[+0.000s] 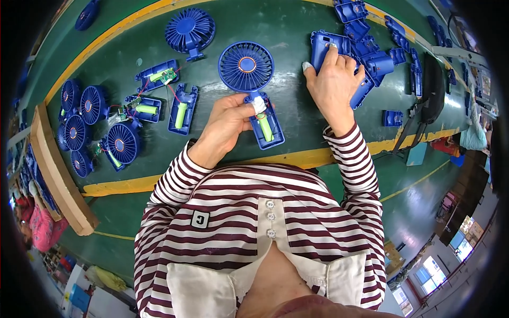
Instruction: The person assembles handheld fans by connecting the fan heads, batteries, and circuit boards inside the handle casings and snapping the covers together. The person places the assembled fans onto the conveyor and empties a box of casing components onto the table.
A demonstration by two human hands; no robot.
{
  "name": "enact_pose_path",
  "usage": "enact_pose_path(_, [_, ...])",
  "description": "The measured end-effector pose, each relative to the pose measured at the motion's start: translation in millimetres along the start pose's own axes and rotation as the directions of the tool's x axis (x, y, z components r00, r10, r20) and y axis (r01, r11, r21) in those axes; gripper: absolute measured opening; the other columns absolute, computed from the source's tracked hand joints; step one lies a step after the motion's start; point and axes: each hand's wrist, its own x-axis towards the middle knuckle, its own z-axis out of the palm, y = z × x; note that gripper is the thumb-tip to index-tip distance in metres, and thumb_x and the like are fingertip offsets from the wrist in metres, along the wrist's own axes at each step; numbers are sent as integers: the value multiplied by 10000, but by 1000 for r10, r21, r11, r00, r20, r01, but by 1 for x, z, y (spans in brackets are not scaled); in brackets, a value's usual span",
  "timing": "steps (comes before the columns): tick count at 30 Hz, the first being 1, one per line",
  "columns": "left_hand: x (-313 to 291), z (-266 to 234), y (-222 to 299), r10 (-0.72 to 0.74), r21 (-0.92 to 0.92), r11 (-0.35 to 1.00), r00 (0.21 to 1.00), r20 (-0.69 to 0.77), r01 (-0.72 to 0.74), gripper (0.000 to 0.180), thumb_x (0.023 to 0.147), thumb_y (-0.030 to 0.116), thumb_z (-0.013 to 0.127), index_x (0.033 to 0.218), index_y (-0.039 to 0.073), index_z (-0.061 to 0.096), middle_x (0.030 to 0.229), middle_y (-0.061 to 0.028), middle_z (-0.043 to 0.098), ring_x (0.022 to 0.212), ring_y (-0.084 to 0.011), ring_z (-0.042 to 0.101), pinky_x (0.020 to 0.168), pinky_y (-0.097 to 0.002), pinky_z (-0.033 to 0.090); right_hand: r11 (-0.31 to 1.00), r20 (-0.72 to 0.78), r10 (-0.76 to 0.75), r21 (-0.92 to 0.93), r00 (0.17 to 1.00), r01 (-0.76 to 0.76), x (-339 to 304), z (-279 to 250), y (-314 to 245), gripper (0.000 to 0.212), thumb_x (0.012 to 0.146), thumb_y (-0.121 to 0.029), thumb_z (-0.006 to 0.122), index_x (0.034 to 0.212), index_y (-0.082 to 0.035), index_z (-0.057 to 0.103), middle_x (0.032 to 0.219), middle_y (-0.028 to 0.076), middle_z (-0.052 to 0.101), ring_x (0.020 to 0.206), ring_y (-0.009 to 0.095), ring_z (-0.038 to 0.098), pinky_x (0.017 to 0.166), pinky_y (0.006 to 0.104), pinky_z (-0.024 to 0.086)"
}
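Observation:
My left hand [221, 124] grips a blue handheld fan [246, 66] by its neck, with the round head pointing away from me. The fan's handle lies open, showing a green battery [265, 127] and some wires. White wrapping covers the tip of my left thumb. To the right, my right hand [335, 87] is closed over a blue plastic handle shell [319, 47] at the edge of a pile of similar blue parts [379, 63]. White coverings also show on its thumb and index fingertips. My palm hides part of that shell.
Several blue fans [92, 104] cluster at the left, near open handles with green batteries [181, 114]. Another fan [190, 31] lies at the far side. A cardboard strip [61, 175] lines the left end. A black case [433, 87] lies right. Yellow tape [297, 158] edges the green table.

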Motion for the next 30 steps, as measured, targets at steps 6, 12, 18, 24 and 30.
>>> enact_pose_path(6, [0, 1, -1, -33, -37, 999, 999, 16, 34, 252, 850, 47, 481, 1072, -71, 508, 1024, -183, 601, 939, -244, 606, 825, -367, 499, 996, -86, 59, 70, 995, -53, -4, -1, 3, 568, 657, -308, 669, 1121, -14, 526, 943, 128, 600, 929, 300, 526, 865, 457, 341])
enact_pose_path(12, [-3, 5, 1, -64, -63, 996, 998, -14, 63, 257, 854, 58, 484, 1078, -65, 509, 1030, -174, 601, 947, -235, 603, 832, -366, 488, 880, -85, 52, 475, 995, -5, -20, -43, -2, 533, 628, -198, 687, 1083, 21, 518, 877, 127, 557, 823, 288, 519, 713, 371, 424])
enact_pose_path(18, [1, 3, -5, -47, -86, 995, 999, -20, 45, 262, 871, 139, 487, 1069, -28, 522, 1005, -125, 608, 911, -203, 605, 798, -350, 489, 726, 200, -147, 686, 969, -32, -47, -85, -6, 556, 627, -151, 694, 1095, 82, 505, 769, 107, 554, 630, 173, 533, 560, 276, 440])
enact_pose_path(24, [-2, 8, 0, -27, -256, 966, 1000, -16, 22, 360, 874, 348, 473, 1034, 32, 537, 976, -83, 597, 865, -176, 596, 756, -355, 481, 722, 265, -294, 692, 918, 31, -47, -99, -27, 513, 614, -156, 683, 1049, 65, 525, 782, 160, 559, 632, 298, 575, 573, 356, 475])
enact_pose_path(30, [-1, 3, 0, -59, -289, 955, 997, 41, 69, 358, 858, 343, 517, 1038, 34, 537, 991, -81, 587, 891, -171, 584, 771, -334, 471, 741, 274, -318, 669, 908, 57, -47, -91, -42, 483, 606, -160, 672, 1020, 48, 539, 748, 142, 554, 622, 294, 574, 558, 370, 478])
